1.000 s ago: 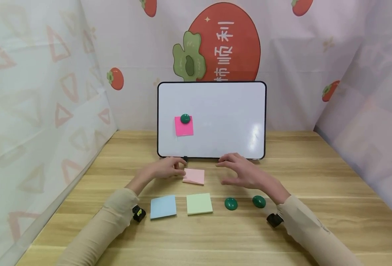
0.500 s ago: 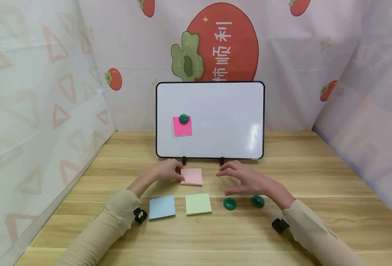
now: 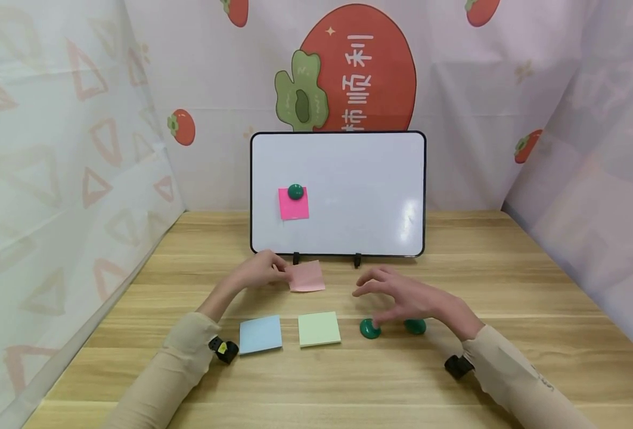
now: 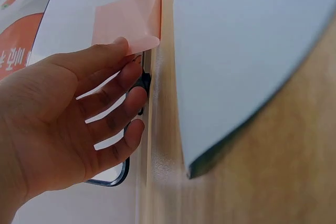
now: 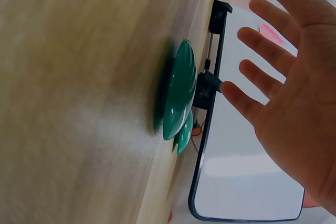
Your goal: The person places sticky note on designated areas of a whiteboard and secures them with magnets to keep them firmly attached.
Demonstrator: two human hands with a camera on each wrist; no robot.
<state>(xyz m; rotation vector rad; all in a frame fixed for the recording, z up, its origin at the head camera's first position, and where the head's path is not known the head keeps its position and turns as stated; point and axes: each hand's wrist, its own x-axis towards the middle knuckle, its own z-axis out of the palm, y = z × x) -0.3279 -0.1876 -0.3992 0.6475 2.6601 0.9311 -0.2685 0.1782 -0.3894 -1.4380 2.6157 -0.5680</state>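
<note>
My left hand (image 3: 260, 271) pinches the left edge of a pale pink sticky note (image 3: 307, 277), just in front of a small whiteboard (image 3: 343, 179). In the left wrist view, thumb and forefinger hold this note (image 4: 126, 22) raised and slightly bent, while the other fingers are loosely bent. My right hand (image 3: 407, 295) hovers with spread fingers over two green magnets on the table. Its thumb overlaps the nearer-left magnet (image 3: 369, 329); whether it touches cannot be told. The other magnet (image 3: 415, 326) lies beneath the hand, partly covered.
A bright pink note (image 3: 293, 210) hangs on the whiteboard under a green magnet (image 3: 295, 191). On the wooden table (image 3: 316, 387) lie a blue sticky pad (image 3: 260, 334) and a light green one (image 3: 319, 329). Black feet (image 3: 357, 260) support the board.
My left hand has lifted the pale pink note off the table, tilting it up toward the board. My right hand has come down and nearer, its thumb now over a green magnet.
</note>
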